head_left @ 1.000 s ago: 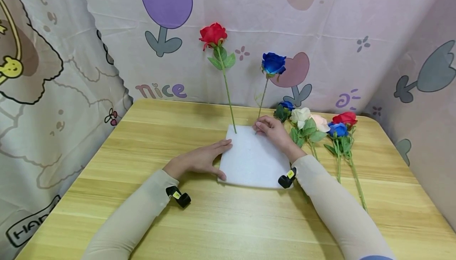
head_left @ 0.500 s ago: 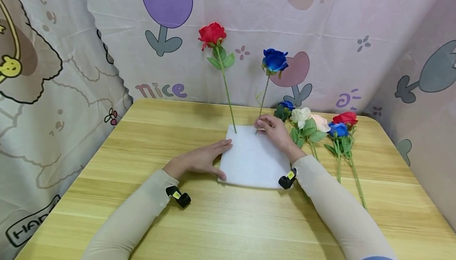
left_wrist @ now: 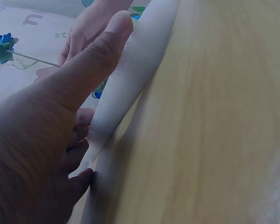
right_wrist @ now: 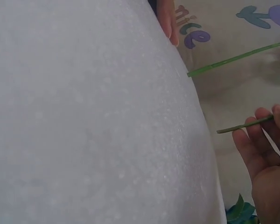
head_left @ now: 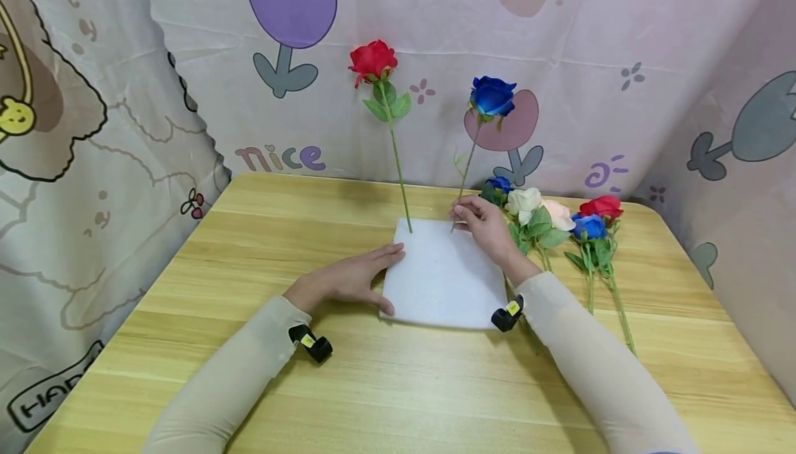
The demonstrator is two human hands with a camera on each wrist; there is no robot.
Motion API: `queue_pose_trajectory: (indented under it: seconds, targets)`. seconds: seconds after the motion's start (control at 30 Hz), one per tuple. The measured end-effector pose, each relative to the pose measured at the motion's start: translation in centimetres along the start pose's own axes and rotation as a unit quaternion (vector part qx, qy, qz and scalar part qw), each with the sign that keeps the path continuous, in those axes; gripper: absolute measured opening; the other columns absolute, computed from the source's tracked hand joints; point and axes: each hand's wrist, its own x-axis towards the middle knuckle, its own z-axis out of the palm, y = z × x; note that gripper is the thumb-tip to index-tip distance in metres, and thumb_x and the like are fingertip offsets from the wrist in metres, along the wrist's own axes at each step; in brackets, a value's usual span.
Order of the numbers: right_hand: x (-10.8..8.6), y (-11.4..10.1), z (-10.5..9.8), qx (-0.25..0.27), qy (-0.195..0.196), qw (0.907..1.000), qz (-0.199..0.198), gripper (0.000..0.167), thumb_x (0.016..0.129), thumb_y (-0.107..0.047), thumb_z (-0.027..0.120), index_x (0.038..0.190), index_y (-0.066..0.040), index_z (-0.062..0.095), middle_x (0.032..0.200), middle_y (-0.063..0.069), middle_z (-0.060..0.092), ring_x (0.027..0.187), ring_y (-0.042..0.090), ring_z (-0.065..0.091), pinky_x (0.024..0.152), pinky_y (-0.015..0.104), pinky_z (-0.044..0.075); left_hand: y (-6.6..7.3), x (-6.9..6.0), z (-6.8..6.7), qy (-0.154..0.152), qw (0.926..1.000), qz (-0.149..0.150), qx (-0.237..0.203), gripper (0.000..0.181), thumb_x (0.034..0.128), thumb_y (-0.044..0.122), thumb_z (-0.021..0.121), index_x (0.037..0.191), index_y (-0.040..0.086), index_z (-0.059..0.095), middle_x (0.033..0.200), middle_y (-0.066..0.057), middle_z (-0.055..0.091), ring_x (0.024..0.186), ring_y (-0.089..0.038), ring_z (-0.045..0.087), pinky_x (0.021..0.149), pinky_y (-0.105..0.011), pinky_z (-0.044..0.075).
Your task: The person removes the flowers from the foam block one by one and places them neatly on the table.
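A white foam block (head_left: 444,281) lies on the table. My left hand (head_left: 357,278) rests along its left side, fingers fairly straight; the left wrist view shows the thumb (left_wrist: 102,51) beside the foam's edge. A red rose (head_left: 373,60) stands upright, its green stem (right_wrist: 233,59) meeting the foam near the far left corner. Between thumb and fingers, my right hand (head_left: 488,229) pinches the stem of a blue rose (head_left: 493,97) over the far right part of the block. In the right wrist view, the stem's bare lower end (right_wrist: 224,131) shows a small gap from the foam.
Right of the foam, several roses lie on the table (head_left: 298,226): a white rose (head_left: 524,202), a pale pink one (head_left: 558,215), a red one (head_left: 601,209) and blue ones (head_left: 589,227). A printed cloth (head_left: 423,12) hangs behind the table.
My right hand has shifted slightly right and away with the blue rose, whose bloom has risen and moved right. The left hand, foam and red rose stay nearly still.
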Motion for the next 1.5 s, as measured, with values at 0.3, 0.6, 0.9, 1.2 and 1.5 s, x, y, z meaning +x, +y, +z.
queue_pose_trajectory:
  seconds: [0.3, 0.6, 0.9, 1.2, 1.5]
  targets:
    - [-0.7, -0.3, -0.6, -0.025, 0.01, 0.9995, -0.018, 0.025, 0.1, -0.004, 0.053, 0.121, 0.009, 0.057, 0.107, 0.028, 0.064, 0.103, 0.043, 0.061, 0.085, 0.044, 0.056, 0.0, -0.1, 0.0, 0.002, 1.0, -0.002, 0.001, 0.121, 0.0689, 0.08, 0.061, 0.158, 0.014, 0.013, 0.164, 0.004, 0.003, 0.148, -0.015, 0.008, 0.117, -0.033, 0.018]
    - [-2.3, -0.8, -1.6, -0.041, 0.018, 0.998, -0.045, 0.026, 0.1, -0.009, 0.056, 0.121, 0.006, 0.058, 0.105, 0.03, 0.064, 0.092, 0.029, 0.066, 0.077, 0.033, 0.058, 0.0, 0.0, 0.1, 0.004, 1.0, -0.003, 0.0, 0.12, 0.0698, 0.078, 0.063, 0.158, 0.015, 0.014, 0.164, 0.005, 0.002, 0.148, -0.015, 0.008, 0.117, -0.033, 0.018]
    - [-4.1, -1.0, -2.9, -0.073, 0.032, 0.9963, -0.033, 0.028, 0.1, -0.008, 0.056, 0.125, 0.003, 0.057, 0.104, 0.026, 0.065, 0.088, 0.017, 0.067, 0.075, 0.03, 0.058, -0.1, 0.0, 0.1, 0.004, 1.0, 0.0, -0.001, 0.12, 0.0696, 0.079, 0.063, 0.158, 0.015, 0.014, 0.164, 0.005, 0.003, 0.148, -0.015, 0.008, 0.117, -0.034, 0.018]
    - [-5.4, -0.9, -4.0, -0.071, 0.034, 0.9958, -0.046, 0.029, 0.099, -0.003, 0.054, 0.125, 0.01, 0.052, 0.103, 0.032, 0.063, 0.086, 0.018, 0.067, 0.074, 0.028, 0.058, -0.1, 0.0, 0.1, 0.005, 1.0, 0.003, 0.001, 0.119, 0.0706, 0.078, 0.063, 0.158, 0.014, 0.014, 0.164, 0.004, 0.003, 0.148, -0.015, 0.008, 0.117, -0.034, 0.018]
    - [-7.0, -1.4, -5.1, -0.097, 0.047, 0.9937, -0.03, 0.029, 0.099, -0.005, 0.056, 0.125, 0.008, 0.054, 0.102, 0.029, 0.064, 0.085, 0.023, 0.068, 0.075, 0.037, 0.059, -0.1, 0.0, 0.2, 0.012, 0.9998, 0.013, 0.0, 0.121, 0.0697, 0.078, 0.064, 0.158, 0.012, 0.014, 0.164, 0.001, 0.004, 0.148, -0.017, 0.01, 0.117, -0.035, 0.019]
